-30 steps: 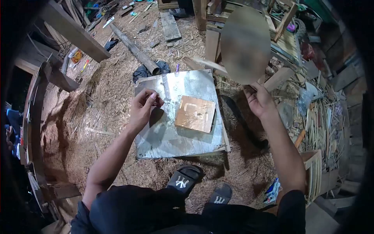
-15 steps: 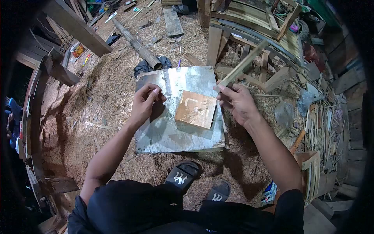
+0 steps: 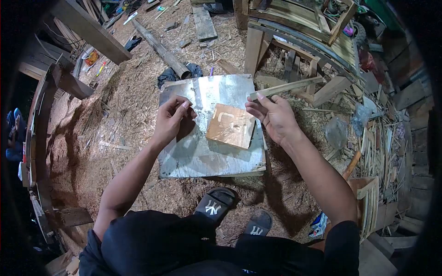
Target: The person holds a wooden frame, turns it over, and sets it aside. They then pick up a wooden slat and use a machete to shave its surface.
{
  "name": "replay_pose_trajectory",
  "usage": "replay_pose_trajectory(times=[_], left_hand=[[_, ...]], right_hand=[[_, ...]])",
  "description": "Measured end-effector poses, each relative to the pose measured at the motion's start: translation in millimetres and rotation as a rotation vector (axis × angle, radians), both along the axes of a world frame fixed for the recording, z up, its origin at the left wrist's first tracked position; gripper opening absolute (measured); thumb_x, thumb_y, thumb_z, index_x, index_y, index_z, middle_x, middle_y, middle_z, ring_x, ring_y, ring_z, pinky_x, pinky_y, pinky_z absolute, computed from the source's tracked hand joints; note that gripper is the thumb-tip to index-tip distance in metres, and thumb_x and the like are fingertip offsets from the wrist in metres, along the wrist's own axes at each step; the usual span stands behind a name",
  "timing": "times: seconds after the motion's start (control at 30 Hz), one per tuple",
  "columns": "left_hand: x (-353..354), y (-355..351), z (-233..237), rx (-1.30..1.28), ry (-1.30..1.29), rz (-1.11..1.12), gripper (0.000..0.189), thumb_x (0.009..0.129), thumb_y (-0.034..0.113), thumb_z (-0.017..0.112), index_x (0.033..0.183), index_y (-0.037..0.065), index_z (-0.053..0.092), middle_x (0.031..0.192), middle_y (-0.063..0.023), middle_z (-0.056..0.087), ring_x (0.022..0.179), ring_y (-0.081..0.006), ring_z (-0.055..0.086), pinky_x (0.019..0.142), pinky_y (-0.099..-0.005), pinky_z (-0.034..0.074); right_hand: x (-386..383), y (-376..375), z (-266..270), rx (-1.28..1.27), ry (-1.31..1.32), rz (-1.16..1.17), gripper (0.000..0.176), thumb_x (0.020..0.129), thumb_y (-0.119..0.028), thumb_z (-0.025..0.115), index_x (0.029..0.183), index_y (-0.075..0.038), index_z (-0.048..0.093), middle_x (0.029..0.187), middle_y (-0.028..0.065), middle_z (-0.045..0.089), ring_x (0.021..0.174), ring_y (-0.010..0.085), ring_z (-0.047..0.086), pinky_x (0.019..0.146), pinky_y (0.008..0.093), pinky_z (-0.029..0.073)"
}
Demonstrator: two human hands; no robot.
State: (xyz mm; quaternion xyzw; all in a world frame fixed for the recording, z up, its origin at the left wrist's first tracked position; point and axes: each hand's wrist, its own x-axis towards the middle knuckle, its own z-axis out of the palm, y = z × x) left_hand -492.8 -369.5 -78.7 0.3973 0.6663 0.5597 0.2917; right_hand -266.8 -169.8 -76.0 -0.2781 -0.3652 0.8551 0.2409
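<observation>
My right hand (image 3: pixel 275 115) pinches one end of a thin wooden strip (image 3: pixel 290 87) between thumb and fingers. The strip points right, beyond the worktop's edge. My left hand (image 3: pixel 171 118) hovers over the left side of the worktop, thumb and fingers curled together; whatever they hold, if anything, is too small to make out. Between the hands a square wooden block (image 3: pixel 230 126) lies slightly turned on the pale, scuffed worktop (image 3: pixel 193 161). Light curved and straight marks or pieces show on its upper face.
Wood shavings cover the ground (image 3: pixel 124 110). A round pole (image 3: pixel 161 49) ends by a black plastic bag behind the worktop. Wooden frames (image 3: pixel 294 27) stand at the back right, with scrap strips (image 3: pixel 377 147) piled at the right. A person (image 3: pixel 17 133) is at the far left edge.
The wooden strip in my right hand has swung down from a steep slant to nearly level. My left hand stays almost where it was, and the block has not visibly moved.
</observation>
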Motion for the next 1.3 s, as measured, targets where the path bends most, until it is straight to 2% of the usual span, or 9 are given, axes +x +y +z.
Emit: replay_pose_trajectory(times=[0.13, 0.23, 0.3, 0.6, 0.67, 0.7, 0.73, 0.9, 1.3], left_hand=[[1.9, 0.5, 3.7, -0.019, 0.028, -0.001, 0.020, 0.103, 0.019, 0.054, 0.099, 0.001, 0.061, 0.082, -0.0056, 0.068, 0.078, -0.0105, 0.064, 0.075, -0.0257, 0.048], [4.6, 3.8, 5.9, -0.052, 0.068, -0.014, 0.020, 0.103, 0.019, 0.054, 0.098, 0.001, 0.062, 0.081, -0.0057, 0.069, 0.078, -0.0106, 0.064, 0.074, -0.0258, 0.048], [5.7, 7.1, 6.2, -0.044, 0.011, -0.038, 0.023, 0.102, 0.021, 0.059, 0.101, -0.001, 0.065, 0.085, -0.0055, 0.070, 0.079, -0.0100, 0.067, 0.073, -0.0248, 0.052], [22.7, 40.8, 16.0, -0.132, 0.028, -0.077, 0.029, 0.097, 0.024, 0.067, 0.110, -0.002, 0.073, 0.089, -0.0086, 0.075, 0.080, -0.0095, 0.067, 0.074, -0.0255, 0.055], [29.8, 44.5, 22.5, -0.227, 0.049, -0.077, 0.030, 0.096, 0.024, 0.068, 0.111, -0.002, 0.073, 0.091, -0.0089, 0.075, 0.081, -0.0089, 0.067, 0.074, -0.0246, 0.054], [30.0, 47.2, 18.4, -0.177, 0.035, -0.104, 0.030, 0.095, 0.025, 0.070, 0.108, -0.001, 0.074, 0.089, -0.0078, 0.075, 0.076, -0.0076, 0.065, 0.067, -0.0239, 0.053], [29.0, 49.4, 14.9, -0.177, 0.034, -0.105, 0.030, 0.095, 0.025, 0.070, 0.108, -0.001, 0.074, 0.089, -0.0078, 0.075, 0.076, -0.0076, 0.065, 0.067, -0.0239, 0.053], [32.4, 56.7, 11.4, -0.226, 0.068, -0.112, 0.027, 0.092, 0.025, 0.073, 0.101, 0.000, 0.077, 0.072, -0.0028, 0.070, 0.059, -0.0049, 0.056, 0.051, -0.0244, 0.045], [38.3, 55.5, 9.1, -0.230, 0.100, -0.137, 0.026, 0.095, 0.021, 0.069, 0.098, -0.004, 0.075, 0.065, -0.0003, 0.064, 0.054, -0.0043, 0.051, 0.047, -0.0252, 0.039]], right_hand=[[0.5, -3.0, 0.3, 0.017, -0.059, -0.004, 0.020, 0.097, -0.013, 0.064, 0.106, 0.004, 0.058, 0.098, 0.0124, 0.066, 0.083, 0.0197, 0.068, 0.075, 0.0314, 0.059], [0.9, -8.2, 1.1, 0.029, -0.127, 0.029, 0.018, 0.095, -0.014, 0.067, 0.100, 0.003, 0.063, 0.093, 0.0096, 0.067, 0.078, 0.0167, 0.067, 0.073, 0.0304, 0.058], [-0.6, -11.1, -1.4, 0.006, -0.121, 0.059, 0.016, 0.093, -0.014, 0.070, 0.093, 0.002, 0.067, 0.086, 0.0073, 0.067, 0.073, 0.0140, 0.066, 0.071, 0.0292, 0.058], [-11.3, -23.8, -1.5, -0.033, -0.149, 0.106, 0.015, 0.093, -0.011, 0.070, 0.095, 0.003, 0.069, 0.084, 0.0072, 0.068, 0.069, 0.0131, 0.066, 0.066, 0.0264, 0.059], [-11.9, -26.7, -1.3, -0.047, -0.153, 0.111, 0.016, 0.093, -0.012, 0.070, 0.095, 0.004, 0.068, 0.084, 0.0075, 0.069, 0.069, 0.0131, 0.066, 0.066, 0.0261, 0.059], [-12.0, -27.7, -1.5, -0.062, -0.156, 0.117, 0.017, 0.093, -0.012, 0.070, 0.095, 0.005, 0.068, 0.084, 0.0077, 0.069, 0.069, 0.0130, 0.066, 0.065, 0.0259, 0.058], [-12.2, -27.7, -2.3, -0.063, -0.158, 0.116, 0.017, 0.093, -0.012, 0.070, 0.095, 0.005, 0.068, 0.084, 0.0077, 0.069, 0.069, 0.0130, 0.066, 0.065, 0.0259, 0.058], [-12.6, -26.2, -9.1, -0.043, -0.166, 0.156, 0.019, 0.093, -0.014, 0.070, 0.095, 0.005, 0.069, 0.084, 0.0085, 0.069, 0.068, 0.0128, 0.065, 0.064, 0.0256, 0.058], [-14.2, -27.5, -8.9, -0.014, -0.136, 0.195, 0.019, 0.095, -0.014, 0.069, 0.096, 0.004, 0.068, 0.085, 0.0089, 0.069, 0.067, 0.0135, 0.065, 0.063, 0.0266, 0.057]])
